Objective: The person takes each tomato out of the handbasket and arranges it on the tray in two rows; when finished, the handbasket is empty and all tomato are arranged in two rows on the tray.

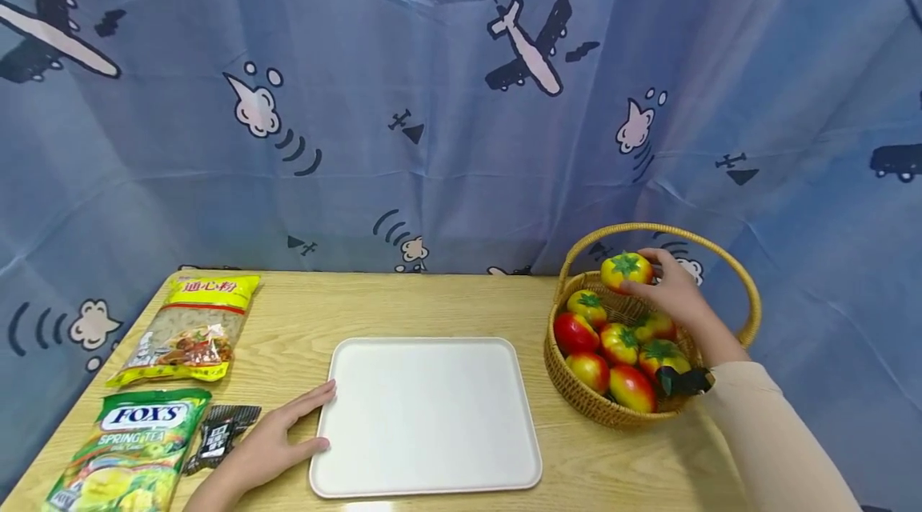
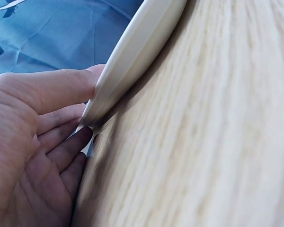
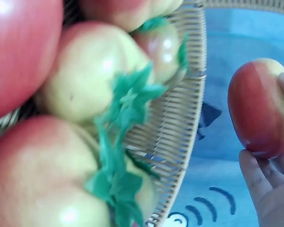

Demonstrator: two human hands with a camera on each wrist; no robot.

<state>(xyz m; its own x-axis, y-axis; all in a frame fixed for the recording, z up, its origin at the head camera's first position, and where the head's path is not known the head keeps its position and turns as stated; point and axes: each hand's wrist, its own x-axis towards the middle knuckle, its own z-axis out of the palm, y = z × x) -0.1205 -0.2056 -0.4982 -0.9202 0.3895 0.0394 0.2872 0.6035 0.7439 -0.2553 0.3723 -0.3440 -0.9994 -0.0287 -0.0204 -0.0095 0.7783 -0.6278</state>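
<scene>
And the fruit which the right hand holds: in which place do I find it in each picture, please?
Head: the fruit is right of centre, seen against the far side of the basket.
Left wrist: it is not in this picture.
Right wrist: near the right edge, about mid-height, with the fingers on it and its red side showing.
Shared landmark: the blue curtain, in all three views.

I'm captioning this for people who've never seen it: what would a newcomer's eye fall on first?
Probably the red-and-yellow fruit in the right hand, framed by the handle of the wicker basket at the right. Next, perhaps, the white tray in the middle, its left edge touched by the left hand, and the blue airplane-print cloth behind.
</scene>
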